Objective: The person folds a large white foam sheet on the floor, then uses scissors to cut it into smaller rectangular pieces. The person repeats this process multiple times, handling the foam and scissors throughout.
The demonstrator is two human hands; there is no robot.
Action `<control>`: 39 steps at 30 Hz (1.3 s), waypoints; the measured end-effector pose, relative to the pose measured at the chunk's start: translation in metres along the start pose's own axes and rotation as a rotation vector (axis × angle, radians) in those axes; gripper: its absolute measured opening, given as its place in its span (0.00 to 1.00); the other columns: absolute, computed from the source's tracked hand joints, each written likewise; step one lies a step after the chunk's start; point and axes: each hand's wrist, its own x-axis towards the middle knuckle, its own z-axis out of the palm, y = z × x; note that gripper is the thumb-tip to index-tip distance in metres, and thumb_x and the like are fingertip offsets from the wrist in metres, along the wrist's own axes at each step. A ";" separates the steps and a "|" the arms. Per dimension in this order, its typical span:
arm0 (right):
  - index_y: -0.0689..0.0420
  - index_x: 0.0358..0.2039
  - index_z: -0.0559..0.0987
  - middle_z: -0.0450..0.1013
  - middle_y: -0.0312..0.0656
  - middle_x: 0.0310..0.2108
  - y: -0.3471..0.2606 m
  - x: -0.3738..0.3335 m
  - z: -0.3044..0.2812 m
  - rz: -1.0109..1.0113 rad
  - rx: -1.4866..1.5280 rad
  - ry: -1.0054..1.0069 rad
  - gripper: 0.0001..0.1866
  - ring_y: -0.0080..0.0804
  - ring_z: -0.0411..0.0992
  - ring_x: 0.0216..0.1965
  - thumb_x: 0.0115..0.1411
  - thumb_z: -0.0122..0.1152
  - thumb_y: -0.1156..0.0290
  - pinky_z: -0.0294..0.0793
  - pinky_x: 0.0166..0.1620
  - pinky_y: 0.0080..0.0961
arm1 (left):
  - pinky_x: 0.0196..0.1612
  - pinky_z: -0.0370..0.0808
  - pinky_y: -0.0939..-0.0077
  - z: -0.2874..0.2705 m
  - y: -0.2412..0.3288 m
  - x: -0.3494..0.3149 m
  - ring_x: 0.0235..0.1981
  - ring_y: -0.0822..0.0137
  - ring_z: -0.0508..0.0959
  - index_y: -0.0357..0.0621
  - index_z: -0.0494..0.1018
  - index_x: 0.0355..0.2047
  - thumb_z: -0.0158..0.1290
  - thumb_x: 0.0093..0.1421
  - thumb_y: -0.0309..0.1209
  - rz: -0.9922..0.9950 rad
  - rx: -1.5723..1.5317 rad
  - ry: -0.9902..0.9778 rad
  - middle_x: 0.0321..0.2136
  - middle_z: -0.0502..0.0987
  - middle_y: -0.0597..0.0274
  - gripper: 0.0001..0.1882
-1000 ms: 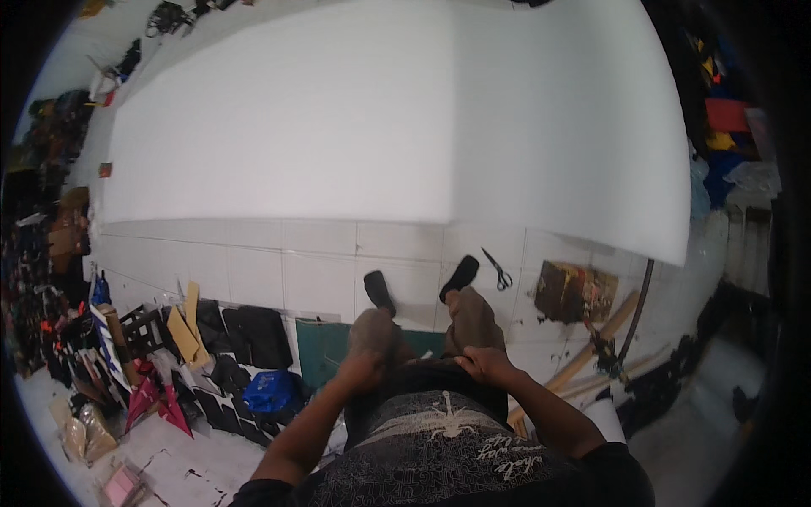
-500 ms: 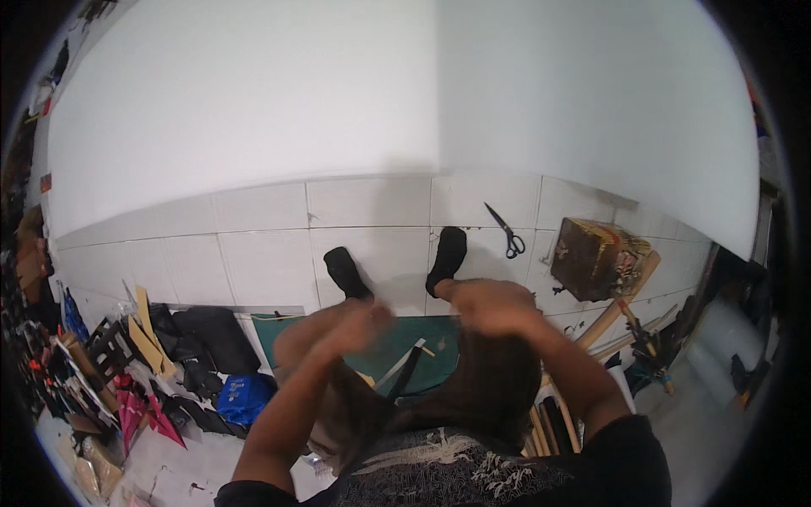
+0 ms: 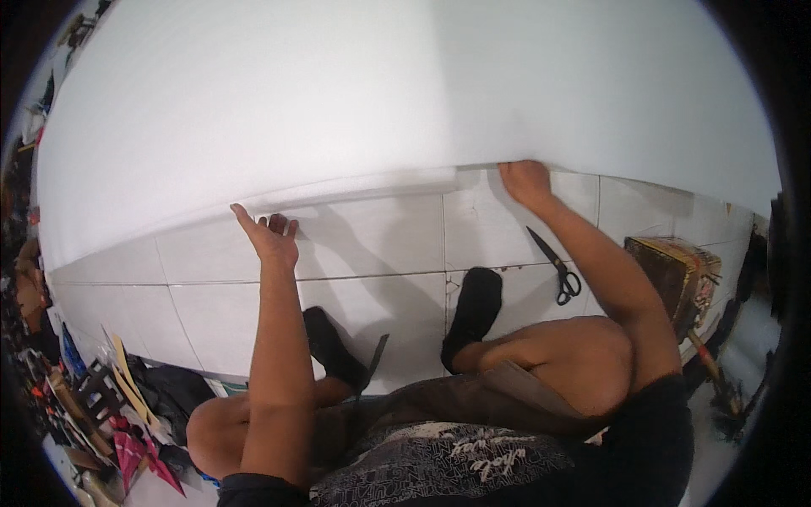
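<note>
A broad white sheet (image 3: 338, 93), soft and foam-like, covers the far floor, with its near edge toward me. My right hand (image 3: 525, 182) is closed on that edge, its fingertips partly hidden. Farther left, my left hand (image 3: 272, 235) has its thumb stretched out to the sheet's edge and its fingers apart and bent above the tiles. Between the hands, a narrow strip along the edge looks folded or doubled. Black-handled scissors (image 3: 557, 269) lie on the floor near my right forearm, blades pointing away.
White floor tiles (image 3: 380, 245) lie under my dark-covered feet (image 3: 477, 308). A brown patterned box (image 3: 667, 270) stands at the right. Tools, a dark bag (image 3: 173, 393) and a pink item (image 3: 139, 460) clutter the left. A thin dark strip (image 3: 374, 363) sticks up between my legs.
Both hands have moved forward from over my knees to the sheet's near edge, and the right has taken hold of it. I now squat lower and lean closer.
</note>
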 end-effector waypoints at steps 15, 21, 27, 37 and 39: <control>0.58 0.51 0.72 0.67 0.49 0.54 -0.061 0.052 -0.011 -0.164 0.289 0.160 0.20 0.45 0.66 0.53 0.64 0.46 0.60 0.68 0.53 0.40 | 0.57 0.63 0.55 0.034 0.004 0.033 0.55 0.55 0.66 0.44 0.64 0.56 0.45 0.62 0.47 0.032 -0.134 -0.172 0.56 0.66 0.56 0.27; 0.58 0.53 0.70 0.67 0.48 0.55 -0.055 0.059 -0.013 -0.090 0.503 0.183 0.21 0.44 0.65 0.54 0.64 0.47 0.59 0.68 0.54 0.40 | 0.58 0.64 0.54 0.048 -0.004 0.012 0.55 0.54 0.68 0.42 0.64 0.55 0.42 0.64 0.43 0.062 -0.216 -0.116 0.55 0.67 0.55 0.25; 0.57 0.54 0.69 0.66 0.47 0.56 -0.062 0.072 0.000 -0.034 0.958 0.127 0.22 0.42 0.64 0.55 0.64 0.48 0.58 0.67 0.55 0.39 | 0.61 0.62 0.55 0.039 0.002 0.010 0.57 0.55 0.66 0.37 0.61 0.58 0.46 0.62 0.45 0.052 -0.302 -0.146 0.57 0.66 0.54 0.30; 0.56 0.56 0.67 0.65 0.45 0.58 -0.050 0.080 0.005 0.007 1.373 0.055 0.24 0.40 0.63 0.57 0.64 0.49 0.57 0.66 0.57 0.38 | 0.61 0.61 0.50 0.048 0.009 -0.008 0.58 0.51 0.65 0.36 0.58 0.60 0.44 0.62 0.48 0.016 -0.293 -0.143 0.58 0.64 0.51 0.33; 0.55 0.57 0.67 0.64 0.45 0.58 -0.040 0.080 0.000 0.016 1.388 0.067 0.24 0.40 0.62 0.57 0.64 0.49 0.56 0.66 0.57 0.38 | 0.60 0.62 0.49 0.055 0.004 -0.010 0.57 0.51 0.67 0.36 0.58 0.60 0.44 0.63 0.48 0.012 -0.305 -0.178 0.57 0.65 0.51 0.33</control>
